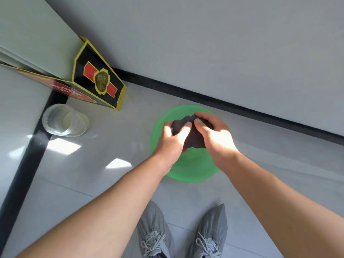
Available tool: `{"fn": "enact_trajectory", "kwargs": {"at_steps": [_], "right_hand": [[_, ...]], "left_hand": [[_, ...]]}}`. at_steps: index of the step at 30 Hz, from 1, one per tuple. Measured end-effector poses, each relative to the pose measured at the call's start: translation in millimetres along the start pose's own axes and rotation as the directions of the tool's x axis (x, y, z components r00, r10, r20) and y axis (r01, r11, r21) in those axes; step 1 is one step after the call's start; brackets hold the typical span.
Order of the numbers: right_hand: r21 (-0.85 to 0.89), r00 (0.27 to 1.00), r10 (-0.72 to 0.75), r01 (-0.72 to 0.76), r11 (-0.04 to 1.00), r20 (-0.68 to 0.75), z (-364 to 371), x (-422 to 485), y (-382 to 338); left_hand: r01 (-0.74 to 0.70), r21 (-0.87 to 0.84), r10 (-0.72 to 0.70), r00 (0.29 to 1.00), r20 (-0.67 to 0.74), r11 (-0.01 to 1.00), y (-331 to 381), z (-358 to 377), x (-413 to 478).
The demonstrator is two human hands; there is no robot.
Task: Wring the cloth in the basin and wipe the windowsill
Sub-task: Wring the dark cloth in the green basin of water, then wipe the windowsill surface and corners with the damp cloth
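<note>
A green plastic basin (188, 172) stands on the tiled floor near the wall. Above it, a dark grey cloth (194, 136) is bunched between both hands. My left hand (172, 140) grips its left part with the fingers curled round it. My right hand (216, 135) clasps the right and upper part. The hands nearly touch over the basin's middle. Most of the cloth is hidden by the fingers. A pale ledge at the upper left may be the windowsill (28, 34); I cannot tell for sure.
A black, yellow and red cardboard box (96, 79) leans in the corner at upper left. A clear plastic tub (63, 120) sits on the floor beside it. A black skirting strip (242, 108) runs along the wall. My grey shoes (154, 235) stand below the basin.
</note>
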State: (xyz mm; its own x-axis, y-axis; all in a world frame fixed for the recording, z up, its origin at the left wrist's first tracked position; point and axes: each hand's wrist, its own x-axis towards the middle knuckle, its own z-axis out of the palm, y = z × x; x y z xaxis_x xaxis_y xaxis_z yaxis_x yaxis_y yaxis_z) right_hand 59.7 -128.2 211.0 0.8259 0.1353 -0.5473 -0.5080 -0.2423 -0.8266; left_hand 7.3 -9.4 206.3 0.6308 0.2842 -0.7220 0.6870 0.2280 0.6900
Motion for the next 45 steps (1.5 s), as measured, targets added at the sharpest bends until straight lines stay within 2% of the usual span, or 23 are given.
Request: {"fn": "enact_trajectory", "kwargs": {"at_steps": [5,11,17,23,28,34,40,45], "right_hand": [[0.072,0.995,0.100,-0.098,0.993,-0.025,-11.3,-63.7,-74.2],[0.085,0.994,0.107,-0.110,0.990,0.038,-31.4,-162.1,-164.5],[0.128,0.996,0.073,-0.078,0.989,0.041,-58.3,-239.9,-251.1],[0.165,0.997,0.005,0.009,0.986,-0.082,-86.0,-265.3,-302.2],[0.244,0.989,-0.011,0.048,0.969,-0.149,-137.0,-270.5,-322.5],[0.312,0.986,0.009,0.044,0.949,-0.168,-246.2,-258.5,-329.8],[0.272,0.986,-0.012,0.058,0.960,-0.167,-357.4,-209.8,-342.0],[0.190,0.982,-0.065,0.098,0.977,-0.175,-417.9,-144.5,-366.0]], "left_hand": [[-0.068,0.060,0.067,0.997,0.031,0.996,62.4,-11.5,-75.9],[-0.163,0.054,0.158,0.983,0.095,0.985,142.4,-28.6,-191.3],[-0.200,0.005,0.197,0.969,0.146,0.980,219.4,-30.1,-276.1],[-0.264,-0.018,0.264,0.957,0.120,0.964,261.4,-8.6,-303.1],[-0.295,-0.070,0.303,0.942,0.147,0.953,285.1,47.0,-316.9],[-0.324,-0.017,0.314,0.901,0.299,0.946,309.0,151.8,-325.4],[-0.336,-0.023,0.330,0.907,0.262,0.942,337.5,264.3,-308.9],[-0.364,-0.009,0.358,0.910,0.207,0.931,368.6,333.1,-276.4]]}}
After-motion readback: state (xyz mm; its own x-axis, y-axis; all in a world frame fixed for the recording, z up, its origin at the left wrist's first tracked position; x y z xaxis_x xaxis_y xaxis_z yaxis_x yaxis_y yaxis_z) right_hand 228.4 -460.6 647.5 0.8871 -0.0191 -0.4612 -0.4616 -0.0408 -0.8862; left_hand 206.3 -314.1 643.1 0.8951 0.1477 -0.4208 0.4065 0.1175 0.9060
